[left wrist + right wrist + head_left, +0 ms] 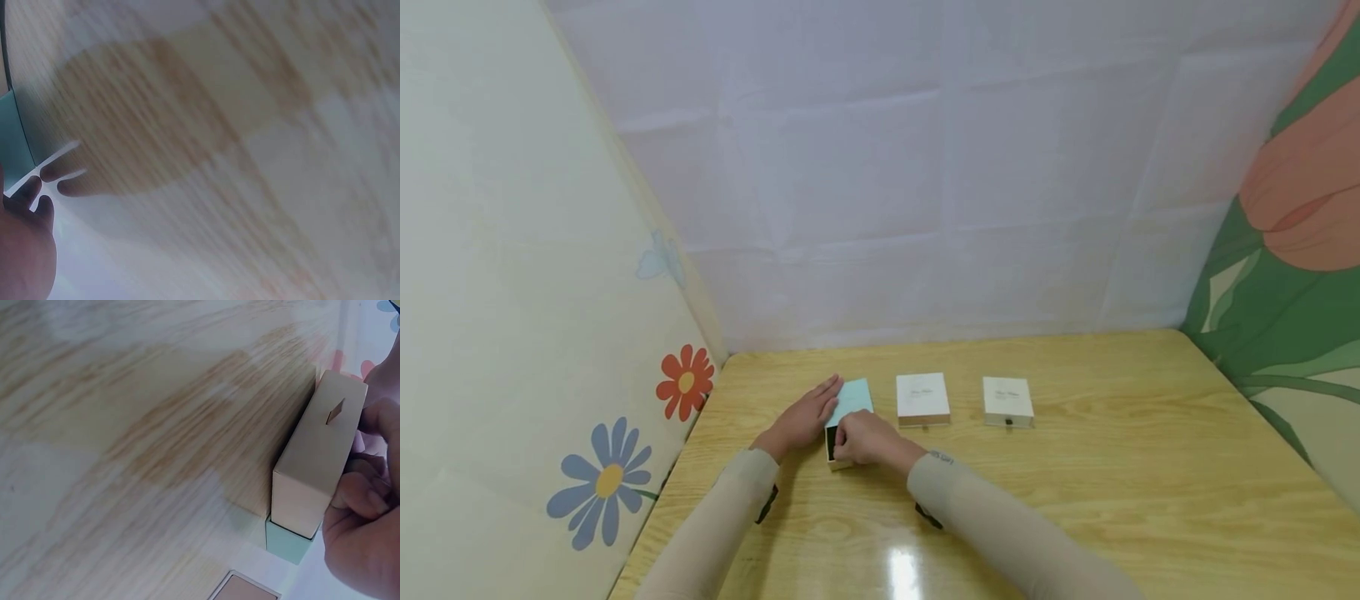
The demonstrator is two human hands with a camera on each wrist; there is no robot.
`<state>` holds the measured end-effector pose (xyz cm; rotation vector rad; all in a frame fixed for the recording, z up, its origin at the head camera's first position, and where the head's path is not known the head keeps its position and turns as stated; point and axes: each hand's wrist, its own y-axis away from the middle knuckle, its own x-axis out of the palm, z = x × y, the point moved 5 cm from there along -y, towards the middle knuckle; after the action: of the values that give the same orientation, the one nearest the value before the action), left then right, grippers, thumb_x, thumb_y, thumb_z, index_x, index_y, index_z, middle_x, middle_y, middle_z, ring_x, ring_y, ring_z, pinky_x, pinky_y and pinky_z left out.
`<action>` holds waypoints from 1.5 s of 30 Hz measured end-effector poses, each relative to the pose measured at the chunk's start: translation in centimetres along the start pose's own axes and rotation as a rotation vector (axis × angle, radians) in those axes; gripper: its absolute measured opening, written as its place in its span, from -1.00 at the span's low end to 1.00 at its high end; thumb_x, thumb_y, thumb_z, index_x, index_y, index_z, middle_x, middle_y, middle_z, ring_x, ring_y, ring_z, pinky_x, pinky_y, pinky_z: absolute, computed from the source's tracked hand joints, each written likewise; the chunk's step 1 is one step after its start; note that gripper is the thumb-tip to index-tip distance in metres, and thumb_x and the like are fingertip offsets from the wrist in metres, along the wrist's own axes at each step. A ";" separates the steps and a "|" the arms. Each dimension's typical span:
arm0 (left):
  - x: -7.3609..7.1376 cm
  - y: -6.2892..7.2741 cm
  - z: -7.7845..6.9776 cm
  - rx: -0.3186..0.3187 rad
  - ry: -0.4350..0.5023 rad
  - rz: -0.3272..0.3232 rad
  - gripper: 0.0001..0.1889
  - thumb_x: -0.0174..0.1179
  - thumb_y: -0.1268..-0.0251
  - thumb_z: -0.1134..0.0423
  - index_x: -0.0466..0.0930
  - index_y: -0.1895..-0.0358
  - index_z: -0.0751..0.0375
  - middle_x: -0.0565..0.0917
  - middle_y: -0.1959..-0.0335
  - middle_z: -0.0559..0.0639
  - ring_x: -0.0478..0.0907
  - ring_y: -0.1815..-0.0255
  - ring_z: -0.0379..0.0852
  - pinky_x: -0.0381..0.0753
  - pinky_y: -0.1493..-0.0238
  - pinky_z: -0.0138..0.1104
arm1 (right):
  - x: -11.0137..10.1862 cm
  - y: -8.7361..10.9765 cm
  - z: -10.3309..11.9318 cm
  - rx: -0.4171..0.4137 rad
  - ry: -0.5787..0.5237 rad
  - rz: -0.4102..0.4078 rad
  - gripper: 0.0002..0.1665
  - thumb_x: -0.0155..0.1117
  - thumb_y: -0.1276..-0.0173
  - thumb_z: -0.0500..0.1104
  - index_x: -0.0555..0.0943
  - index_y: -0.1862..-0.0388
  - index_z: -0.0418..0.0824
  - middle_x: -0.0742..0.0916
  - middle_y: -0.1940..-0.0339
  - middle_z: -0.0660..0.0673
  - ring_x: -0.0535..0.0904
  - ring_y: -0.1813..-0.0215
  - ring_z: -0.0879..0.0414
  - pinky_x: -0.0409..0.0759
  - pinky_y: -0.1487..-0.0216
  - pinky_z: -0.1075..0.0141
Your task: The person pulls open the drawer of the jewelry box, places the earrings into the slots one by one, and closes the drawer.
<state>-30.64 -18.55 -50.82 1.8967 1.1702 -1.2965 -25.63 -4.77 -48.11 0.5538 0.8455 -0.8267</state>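
A mint-green drawer box (852,398) lies at the left of the table, its cream drawer (312,450) pulled out toward the person. A small tab shows on the drawer's front, and its inside looks black in the head view. My left hand (805,417) rests against the box's left side, fingers straight. Over the pulled-out drawer is my right hand (867,439), fingers bent and their tips reaching into it. The right wrist view shows those curled fingers at the drawer's upper edge; whether they pinch anything inside is hidden.
Right of the mint box, a white box (922,396) with a brownish front lies on the wooden table (1075,500). Farther right is another white box (1007,398) with a dark tab. A pale cloth wall (940,208) stands behind the table, with flower-printed panels at both sides.
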 end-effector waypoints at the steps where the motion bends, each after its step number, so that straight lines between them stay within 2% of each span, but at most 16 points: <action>1: 0.0 0.0 0.0 0.000 -0.002 -0.003 -0.43 -0.33 -0.73 0.02 -0.01 -0.65 0.13 0.01 -0.67 0.05 0.02 -0.64 0.07 0.13 -0.59 -0.01 | 0.0 0.0 0.0 0.004 0.001 -0.001 -0.78 0.37 -0.28 -0.21 0.70 0.57 0.00 0.65 0.59 0.17 0.53 0.56 0.29 0.54 0.49 0.44; 10: 0.0 0.0 -0.1 -0.006 0.003 -0.005 -0.43 -0.32 -0.73 0.02 0.01 -0.64 0.13 0.02 -0.67 0.04 0.02 -0.65 0.07 0.12 -0.59 0.00 | 0.1 0.0 0.2 0.006 0.024 -0.004 -0.72 0.38 -0.26 -0.24 0.63 0.63 0.00 0.63 0.62 0.14 0.49 0.57 0.28 0.50 0.52 0.44; 17: 0.1 -0.1 0.1 0.004 0.003 -0.011 -0.42 -0.34 -0.73 0.00 0.00 -0.64 0.14 0.02 -0.67 0.05 0.02 -0.64 0.08 0.13 -0.59 0.02 | 0.1 0.0 0.3 -0.043 -0.016 -0.035 -0.71 0.37 -0.24 -0.27 0.62 0.64 -0.01 0.61 0.67 0.14 0.47 0.61 0.28 0.46 0.52 0.45; 24: 0.1 -0.1 0.1 0.010 -0.005 -0.004 -0.43 -0.34 -0.74 0.01 0.01 -0.64 0.14 0.02 -0.66 0.07 0.02 -0.64 0.08 0.14 -0.58 0.01 | 0.0 0.1 -0.1 -0.081 -0.198 -0.044 -0.89 0.38 -0.25 -0.29 0.67 0.42 -0.10 0.66 0.53 0.12 0.55 0.58 0.27 0.57 0.42 0.44; 32: 0.1 0.0 0.0 0.004 0.000 -0.007 -0.43 -0.32 -0.73 0.02 0.03 -0.64 0.14 0.03 -0.66 0.05 0.03 -0.64 0.09 0.15 -0.58 0.03 | -0.4 0.4 -0.7 -0.062 -0.360 -0.024 -0.93 0.35 -0.29 -0.28 0.64 0.38 -0.13 0.67 0.46 0.07 0.55 0.48 0.23 0.57 0.37 0.39; 36: 0.2 -0.1 0.2 0.012 -0.007 -0.018 -0.43 -0.33 -0.73 0.01 0.04 -0.64 0.14 0.04 -0.66 0.05 0.03 -0.64 0.09 0.15 -0.58 0.03 | -0.4 0.6 -0.9 -0.039 -0.532 -0.004 -0.96 0.31 -0.31 -0.32 0.62 0.29 -0.21 0.62 0.48 0.02 0.44 0.57 0.22 0.55 0.48 0.38; 39: 0.2 -0.2 0.3 0.035 -0.005 -0.030 -0.43 -0.31 -0.73 0.03 0.05 -0.63 0.20 0.06 -0.65 0.12 0.04 -0.63 0.14 0.15 -0.57 0.07 | -0.4 0.5 -0.9 -0.047 -0.615 0.009 -0.85 0.26 -0.35 -0.33 0.65 0.12 -0.30 0.59 0.51 0.02 0.35 0.63 0.21 0.44 0.55 0.40; 42: 0.2 -0.3 0.2 0.040 -0.006 -0.031 -0.43 -0.31 -0.73 0.05 0.05 -0.62 0.21 0.07 -0.65 0.15 0.04 -0.63 0.15 0.15 -0.57 0.07 | -0.5 0.3 -0.9 -0.072 -0.584 -0.001 -0.76 0.24 -0.40 -0.31 0.72 0.02 -0.33 0.63 0.51 0.05 0.38 0.61 0.23 0.40 0.53 0.41; 45: 0.1 -0.3 0.2 0.029 -0.013 -0.021 -0.43 -0.32 -0.74 0.03 0.04 -0.63 0.18 0.06 -0.66 0.11 0.02 -0.64 0.10 0.13 -0.59 0.03 | -0.7 0.3 -0.7 -0.095 -0.511 -0.022 -0.78 0.26 -0.41 -0.29 0.77 0.06 -0.31 0.71 0.47 0.05 0.47 0.56 0.24 0.48 0.47 0.42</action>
<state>-30.93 -18.56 -50.97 1.8985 1.1737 -1.3421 -25.97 -3.79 -47.94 0.2304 0.4185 -0.8915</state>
